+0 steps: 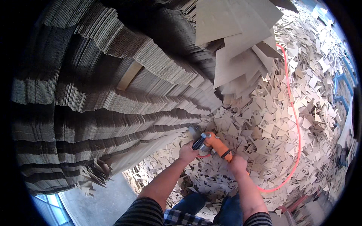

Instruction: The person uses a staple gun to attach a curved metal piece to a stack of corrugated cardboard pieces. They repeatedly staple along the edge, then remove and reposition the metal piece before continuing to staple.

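An orange power cutter [213, 143] with a round grey head is pressed against the lower edge of a tall stack of corrugated cardboard sheets [113, 101]. My left hand [187, 152] grips the black side handle near the tool's head. My right hand [238, 164] is wrapped around the orange rear body. An orange cable [296, 124] runs from the tool in a long loop over the floor. Both forearms come in from the lower edge, with striped sleeves pushed up.
The floor to the right is buried in several pale cardboard offcuts [279, 113]. More loose sheets [237, 45] lean at the top of the stack. Blue metal frames [341, 86] stand at the far right. Bare grey floor [102, 203] shows at the lower left.
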Demonstrator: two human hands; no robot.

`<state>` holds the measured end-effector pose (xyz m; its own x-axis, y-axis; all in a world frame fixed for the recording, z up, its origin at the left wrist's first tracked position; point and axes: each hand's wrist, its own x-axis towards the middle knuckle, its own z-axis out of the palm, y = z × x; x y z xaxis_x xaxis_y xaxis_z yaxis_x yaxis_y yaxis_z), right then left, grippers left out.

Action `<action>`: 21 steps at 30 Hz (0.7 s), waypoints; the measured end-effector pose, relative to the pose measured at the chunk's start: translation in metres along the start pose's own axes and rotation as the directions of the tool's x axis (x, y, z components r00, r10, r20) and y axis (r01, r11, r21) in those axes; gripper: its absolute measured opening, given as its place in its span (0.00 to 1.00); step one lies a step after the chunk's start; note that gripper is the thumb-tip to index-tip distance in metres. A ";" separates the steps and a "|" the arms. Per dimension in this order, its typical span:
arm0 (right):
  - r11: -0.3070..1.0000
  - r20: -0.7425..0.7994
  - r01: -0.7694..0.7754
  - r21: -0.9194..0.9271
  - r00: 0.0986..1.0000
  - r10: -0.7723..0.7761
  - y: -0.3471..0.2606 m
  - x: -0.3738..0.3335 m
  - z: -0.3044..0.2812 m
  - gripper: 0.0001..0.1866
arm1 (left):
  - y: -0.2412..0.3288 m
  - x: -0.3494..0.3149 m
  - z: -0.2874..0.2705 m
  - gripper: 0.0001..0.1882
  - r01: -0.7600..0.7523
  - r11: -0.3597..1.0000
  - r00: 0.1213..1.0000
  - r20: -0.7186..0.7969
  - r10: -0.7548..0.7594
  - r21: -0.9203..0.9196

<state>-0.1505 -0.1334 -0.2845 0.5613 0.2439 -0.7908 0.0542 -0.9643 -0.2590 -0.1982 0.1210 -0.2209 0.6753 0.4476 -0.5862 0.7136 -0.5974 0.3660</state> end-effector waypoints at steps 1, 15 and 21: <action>1.000 -0.009 0.011 -0.008 1.000 -0.011 -0.002 -0.003 -0.006 0.13 | -0.004 0.000 0.002 0.21 0.009 1.000 1.000 0.002 -0.009 -0.024; 0.998 0.031 -0.069 0.013 0.997 0.068 -0.012 0.023 0.001 0.15 | -0.011 0.021 0.003 0.20 -0.017 1.000 1.000 0.026 0.017 0.002; 0.998 0.068 -0.053 -0.035 0.996 0.056 -0.012 0.026 0.005 0.14 | -0.020 0.029 0.001 0.22 0.040 0.998 0.995 0.093 -0.044 0.044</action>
<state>-0.1406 -0.1146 -0.3046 0.5064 0.1963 -0.8397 0.0533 -0.9790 -0.1967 -0.1931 0.1455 -0.2461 0.6229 0.4097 -0.6664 0.7312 -0.6077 0.3099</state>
